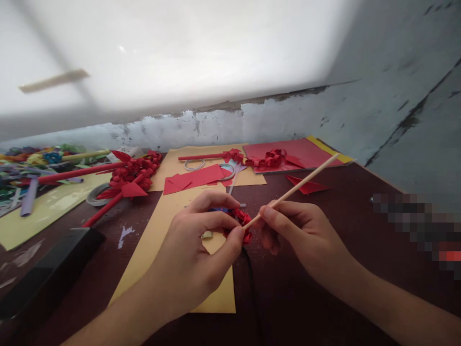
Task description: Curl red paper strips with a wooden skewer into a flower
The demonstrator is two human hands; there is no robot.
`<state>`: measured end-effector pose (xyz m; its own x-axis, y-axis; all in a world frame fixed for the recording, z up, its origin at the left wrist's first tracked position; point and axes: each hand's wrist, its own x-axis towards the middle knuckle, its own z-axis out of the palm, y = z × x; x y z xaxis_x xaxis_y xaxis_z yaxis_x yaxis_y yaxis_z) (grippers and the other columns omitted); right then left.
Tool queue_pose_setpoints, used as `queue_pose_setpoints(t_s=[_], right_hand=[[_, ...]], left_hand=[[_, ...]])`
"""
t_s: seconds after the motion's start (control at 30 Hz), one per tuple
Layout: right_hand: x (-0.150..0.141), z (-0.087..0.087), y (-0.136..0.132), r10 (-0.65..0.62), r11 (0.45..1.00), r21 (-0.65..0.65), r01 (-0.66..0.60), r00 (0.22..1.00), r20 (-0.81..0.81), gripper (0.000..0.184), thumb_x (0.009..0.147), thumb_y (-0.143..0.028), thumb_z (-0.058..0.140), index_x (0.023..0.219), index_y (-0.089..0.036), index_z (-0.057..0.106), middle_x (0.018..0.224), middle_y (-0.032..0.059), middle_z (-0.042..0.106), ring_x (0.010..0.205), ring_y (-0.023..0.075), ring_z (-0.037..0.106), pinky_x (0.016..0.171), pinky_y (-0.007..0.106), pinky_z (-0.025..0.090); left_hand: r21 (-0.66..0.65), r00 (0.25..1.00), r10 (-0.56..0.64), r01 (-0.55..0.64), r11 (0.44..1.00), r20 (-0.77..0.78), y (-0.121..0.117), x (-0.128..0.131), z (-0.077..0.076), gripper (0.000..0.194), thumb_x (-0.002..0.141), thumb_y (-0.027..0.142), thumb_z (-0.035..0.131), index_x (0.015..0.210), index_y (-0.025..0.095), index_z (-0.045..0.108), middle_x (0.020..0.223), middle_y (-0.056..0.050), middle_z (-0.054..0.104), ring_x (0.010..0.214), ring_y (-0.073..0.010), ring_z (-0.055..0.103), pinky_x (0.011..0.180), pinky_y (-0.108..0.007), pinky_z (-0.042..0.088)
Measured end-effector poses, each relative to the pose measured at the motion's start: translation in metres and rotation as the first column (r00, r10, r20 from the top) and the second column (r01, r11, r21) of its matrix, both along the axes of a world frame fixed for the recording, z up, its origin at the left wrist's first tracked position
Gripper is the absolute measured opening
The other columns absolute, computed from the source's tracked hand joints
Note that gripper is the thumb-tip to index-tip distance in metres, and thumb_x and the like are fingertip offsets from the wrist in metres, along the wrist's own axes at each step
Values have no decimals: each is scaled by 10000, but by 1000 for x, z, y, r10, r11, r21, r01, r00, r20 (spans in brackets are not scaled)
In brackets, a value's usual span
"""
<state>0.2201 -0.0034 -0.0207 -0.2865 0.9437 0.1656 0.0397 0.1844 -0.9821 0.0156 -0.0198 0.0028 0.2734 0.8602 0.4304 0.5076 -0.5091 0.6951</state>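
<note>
Between my hands is a red paper flower (247,222), partly hidden behind my left fingers. My left hand (205,240) is closed in a pinch at the flower, by the lower end of a thin wooden stick (306,180). The stick slants up to the right, and my right hand (291,223) pinches it near its lower part. Whether the stick's end is inside the flower or just touching it, I cannot tell. Beneath my hands lies a yellow paper sheet (144,274).
Finished red paper flowers (131,175) on red stems lie at left, beside a tape roll (97,196). Farther back are a red paper piece (194,179), a red sheet (317,154) and a red folded triangle (306,185). A black box (54,274) stands front left. A wall (216,126) borders the table.
</note>
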Motion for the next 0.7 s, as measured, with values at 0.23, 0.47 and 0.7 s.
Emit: queue_pose_setpoints(t_s=[0.23, 0.47, 0.7], right_hand=[[0, 0, 0, -17, 1000, 23, 16, 1000, 23, 425, 1022, -501, 627, 724, -208, 706, 646, 0, 629, 574, 135, 555, 563, 271, 443], [1, 0, -1, -11, 1000, 6, 11, 1000, 12, 409, 1017, -499, 638, 739, -209, 713, 646, -4, 635, 570, 132, 554, 565, 267, 448], [1, -2, 0, 3, 1000, 14, -3, 1000, -2, 419, 1028, -495, 629, 734, -204, 697, 638, -14, 635, 572, 119, 550, 565, 255, 441]], left_hand=[[-12, 999, 12, -12, 1000, 34, 0, 0, 0, 118, 860, 163, 753, 775, 234, 794, 1085, -56, 724, 1124, -232, 703, 809, -285, 648], [-2, 1000, 9, -9, 1000, 17, 0, 1, 0, 122, 865, 159, 743, 779, 227, 796, 1082, -52, 729, 1094, -222, 718, 813, -281, 648], [-2, 1000, 10, -10, 1000, 28, 1, 2, 0, 120, 853, 144, 746, 775, 218, 797, 1075, -58, 729, 1078, -214, 716, 778, -255, 650]])
